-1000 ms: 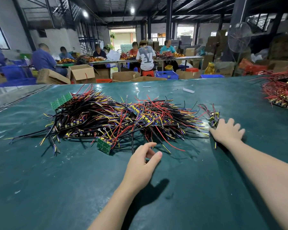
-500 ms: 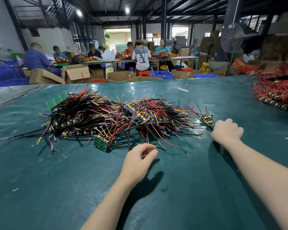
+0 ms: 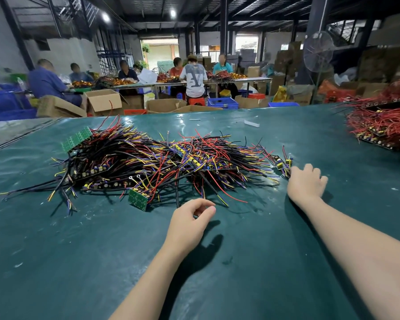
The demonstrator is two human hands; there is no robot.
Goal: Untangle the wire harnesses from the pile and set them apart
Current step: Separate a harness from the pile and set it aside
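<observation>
Head view looks down on a green table (image 3: 79, 250) where the pile (image 3: 162, 162) of wire harnesses lies in one knotted mass across the middle, black, red, yellow and purple leads crossing in every direction. The left hand (image 3: 187, 224) hovers just short of the pile's near edge, fingers loosely curled with thumb and forefinger close together, and nothing visible between them. The right hand (image 3: 306, 184) sits at the pile's right end, its back to the camera and fingers curled downward beside a small harness (image 3: 281, 162) that juts out from the mass; whether it grips those leads cannot be told, since the fingertips are hidden.

No harness has been set apart near the hands yet, so the sorting seems to be at its start. The main risk is pulling that small harness sideways while its leads are threaded through neighbours: the whole heap would probably drag along and the knots tighten. A sharp tug could also strain leads where they join their boards (the ring terminals look apt to hook other wires). With the left hand not pressing the pile down, nothing anchors it. Another heap of red wires (image 3: 379, 125) lies to the far right, well apart, so a separated harness laid too far that way could get mixed in
</observation>
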